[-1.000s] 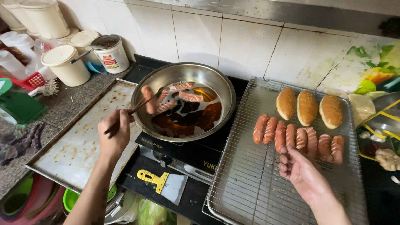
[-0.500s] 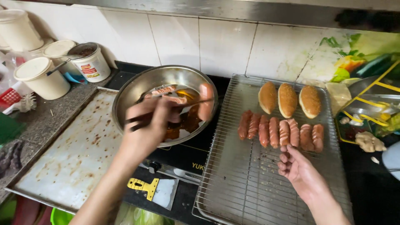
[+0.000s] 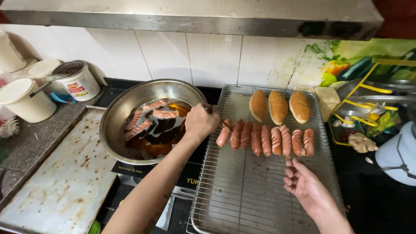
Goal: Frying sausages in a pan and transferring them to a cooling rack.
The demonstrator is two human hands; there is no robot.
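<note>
Steel-grey wire cooling rack [image 3: 242, 190] lies under both hands. The left hand [image 3: 200, 122] is closed in a fist around a pair of dark chopsticks [image 3: 225, 125], whose tips meet the reddish fried sausage [image 3: 224, 132] at the left end of a row of eight sausages [image 3: 271, 139] lying side by side across the rack, just right of that hand. Left of the fist and touching the forearm's line sits a round steel bowl-shaped pan [image 3: 125, 108] of dark oil, with several scored sausages [image 3: 154, 115] floating at its far side. Beyond the row, further from the hands, three golden oval breaded patties [image 3: 278, 106] lie next to one another.

The right hand [image 3: 303, 182] rests on the near right part of the rack, empty, palm up, its fingers [image 3: 289, 173] loosely curled and slightly apart, just below the row's right end.

Far to the left of the left arm lies a stained flat metal baking tray [image 3: 56, 177], and behind it stand white plastic tubs [image 3: 26, 97].
</note>
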